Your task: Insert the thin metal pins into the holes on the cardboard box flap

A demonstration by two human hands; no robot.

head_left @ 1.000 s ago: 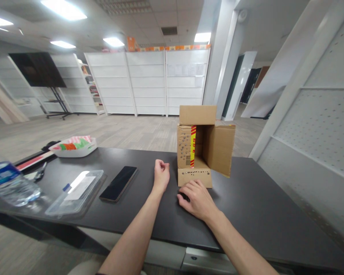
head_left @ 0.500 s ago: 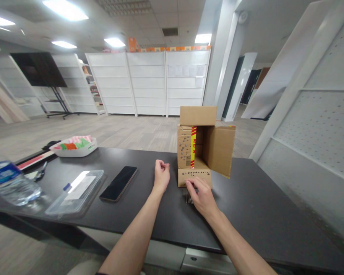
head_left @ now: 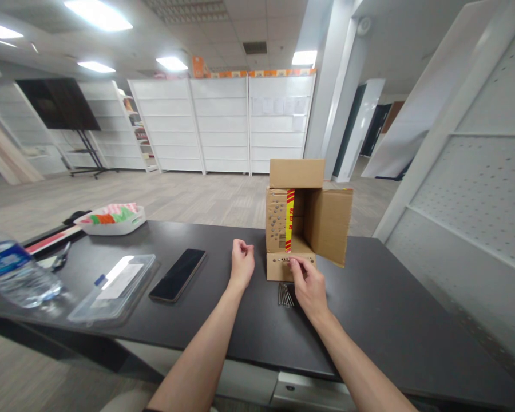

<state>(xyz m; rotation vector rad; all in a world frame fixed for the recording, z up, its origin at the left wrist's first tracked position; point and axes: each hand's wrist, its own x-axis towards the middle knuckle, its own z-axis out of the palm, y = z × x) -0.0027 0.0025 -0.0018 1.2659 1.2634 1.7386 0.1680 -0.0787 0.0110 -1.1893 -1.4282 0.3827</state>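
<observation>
My right hand (head_left: 309, 283) is closed in a pinch at the front flap (head_left: 278, 270) of an open cardboard box (head_left: 330, 223). Its fingertips meet the row of small dark dots along that flap and cover part of the row. Whatever the pinch holds is too small to make out. Below the flap, several thin metal nails (head_left: 285, 296) lie side by side on the table, just left of my right hand. My left hand (head_left: 242, 263) rests on the table left of the box, its fingers curled into a loose fist whose inside is hidden.
A black phone (head_left: 179, 275) and a clear plastic case (head_left: 111, 292) lie left of my left arm. Farther left are a water bottle (head_left: 17, 274) and a white basket (head_left: 111, 228) with colourful contents. The dark table (head_left: 395, 309) extends right, towards a white panel.
My right hand has shifted slightly right and up along the flap, uncovering more of the nails on the table. My left hand and the box have stayed put.
</observation>
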